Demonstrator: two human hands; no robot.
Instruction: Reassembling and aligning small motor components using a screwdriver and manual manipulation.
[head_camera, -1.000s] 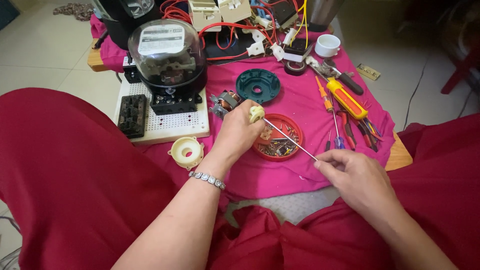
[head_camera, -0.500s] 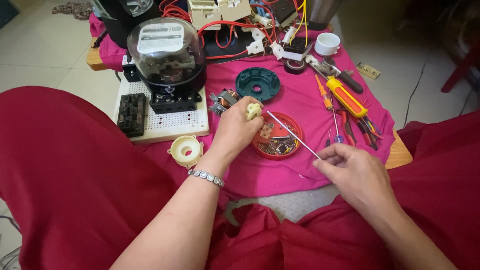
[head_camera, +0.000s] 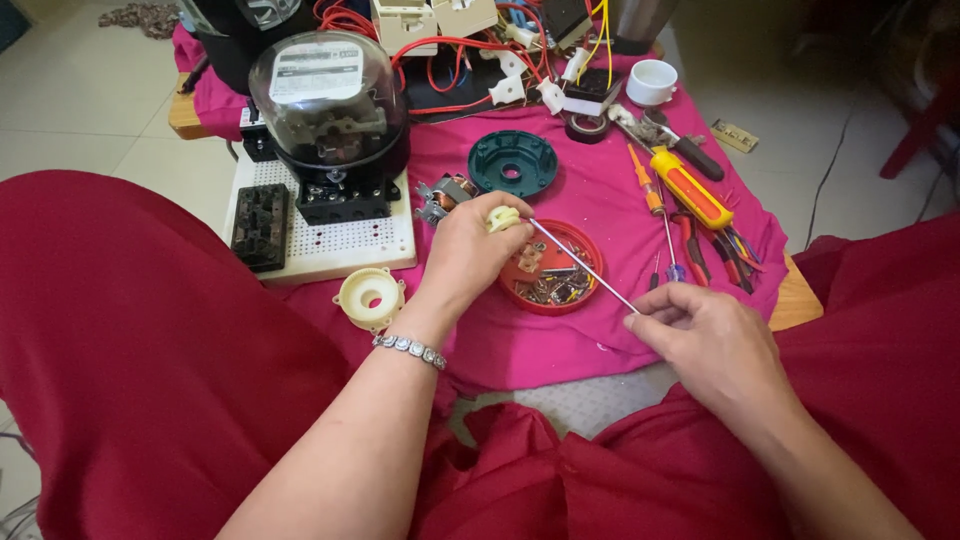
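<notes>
Head view: left hand (head_camera: 465, 255) clenched around a small cream plastic part (head_camera: 502, 217), pinched at the fingertips, held just above the red dish (head_camera: 590, 245). Right hand (head_camera: 712, 340) pinches the near end of a thin metal rod (head_camera: 585, 268) between thumb and fingers; the rod slants up-left and its far tip meets the cream part. Rod crosses over the dish, which holds small screws and bits. Silver bracelet (head_camera: 410, 349) on the left wrist.

Worktop covered by a pink cloth (head_camera: 560, 340). Left of the hand, a cream ring-shaped piece (head_camera: 369, 296) lies at the cloth edge, beside a white perforated board (head_camera: 330, 245) carrying a glass-domed electric meter (head_camera: 328, 115) and a black terminal block (head_camera: 260, 226). Behind the left hand, a small motor part (head_camera: 440, 198), partly hidden, and a dark green round cover (head_camera: 512, 162). To the right, a yellow-handled screwdriver (head_camera: 690, 188), an orange one (head_camera: 644, 183) and red-handled pliers (head_camera: 700, 250) lie close together. White cup (head_camera: 652, 82) and red wires (head_camera: 440, 60) at the far edge. Red garment (head_camera: 140, 360) fills the foreground.
</notes>
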